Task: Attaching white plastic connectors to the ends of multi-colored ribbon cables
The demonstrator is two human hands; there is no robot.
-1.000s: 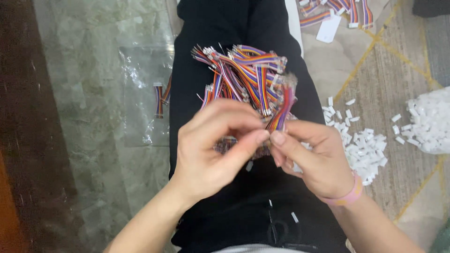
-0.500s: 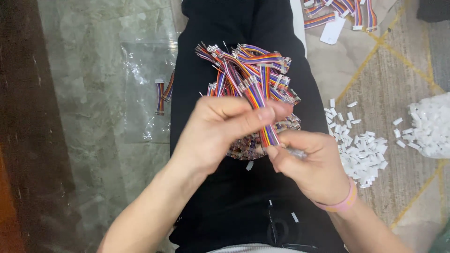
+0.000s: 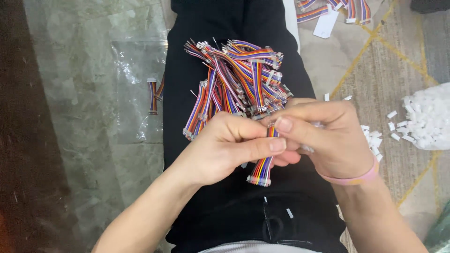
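My left hand (image 3: 225,150) and my right hand (image 3: 328,136) meet over my lap, both pinching one short rainbow ribbon cable (image 3: 262,169). Its lower end with metal crimp tips hangs down below my fingers. My right thumb presses on the cable's top end; something small and white shows under my right fingers. A heap of several similar rainbow cables (image 3: 239,79) lies on my black trousers (image 3: 197,75) just beyond my hands.
A pile of small white plastic connector housings (image 3: 426,122) lies on the rug at right, with loose ones (image 3: 375,138) beside my right hand. A clear plastic bag (image 3: 140,89) with a cable lies on the green stone floor at left. More cables (image 3: 328,7) lie far ahead.
My hands have come closer together and lower on my lap. The cable I pulled up from the heap now hangs downward between my fingers.
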